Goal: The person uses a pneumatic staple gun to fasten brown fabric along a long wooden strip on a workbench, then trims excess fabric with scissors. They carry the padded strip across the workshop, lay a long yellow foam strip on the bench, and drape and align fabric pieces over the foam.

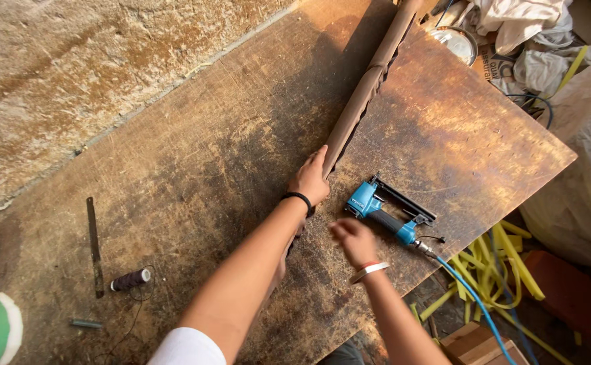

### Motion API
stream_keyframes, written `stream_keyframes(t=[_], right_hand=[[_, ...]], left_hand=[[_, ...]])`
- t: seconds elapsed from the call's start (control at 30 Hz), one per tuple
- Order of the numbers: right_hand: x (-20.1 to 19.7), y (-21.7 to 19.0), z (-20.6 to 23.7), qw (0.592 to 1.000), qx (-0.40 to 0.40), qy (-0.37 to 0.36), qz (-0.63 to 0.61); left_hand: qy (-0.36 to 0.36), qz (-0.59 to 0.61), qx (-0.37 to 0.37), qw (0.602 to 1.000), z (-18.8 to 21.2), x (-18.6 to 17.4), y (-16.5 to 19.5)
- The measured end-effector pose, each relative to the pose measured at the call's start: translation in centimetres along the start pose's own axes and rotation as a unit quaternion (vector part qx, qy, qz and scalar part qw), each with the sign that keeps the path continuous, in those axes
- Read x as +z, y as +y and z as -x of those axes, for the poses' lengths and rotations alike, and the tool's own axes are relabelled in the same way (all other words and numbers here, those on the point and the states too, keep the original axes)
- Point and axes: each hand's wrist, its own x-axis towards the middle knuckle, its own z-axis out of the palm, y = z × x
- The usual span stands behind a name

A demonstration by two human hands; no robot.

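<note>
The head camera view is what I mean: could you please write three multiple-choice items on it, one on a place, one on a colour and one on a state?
1. Where does the staple gun lie?
A. on the wooden board, beside the right hand
B. on the floor among the yellow strips
C. on top of the thread spool

2. What colour is the hose joined to the staple gun?
A. red
B. blue
C. white

3. What is the left hand doing?
A. resting flat on the hacksaw blade
B. pressing on the long brown fabric-wrapped strip
C. holding the staple gun

Answers:
1. A, since the tool rests on the wooden board just past the right hand.
2. B, a blue line runs off from the tool's rear end.
3. B, its fingers lie on the long brown fabric-wrapped strip.
</note>
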Motion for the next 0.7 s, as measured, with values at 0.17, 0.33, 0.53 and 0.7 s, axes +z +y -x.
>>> stream_keyframes(t=[0.17,0.33,0.53,0.7], right_hand=[[7.7,0.7,5.5,0.915,0.177,-0.215,-0.291],[12.9,0.1,6.2,0.888,0.145,-0.126,-0.418],[22.2,0.2,3.7,0.923,-0.072,0.258,-0.275],[25.1,1.1,3.1,0.926,-0.143,0.284,-0.201]], left_hand=[[-0.129,0.148,0.039,0.980,6.6,0.6,-7.2],[-0.165,0.362,0.011,0.918,16.2,0.1,-15.7],[-0.194,0.438,-0.044,0.877,27.4,-1.9,-22.7],[-0.163,0.445,0.063,0.878,26.7,-1.7,-24.9]])
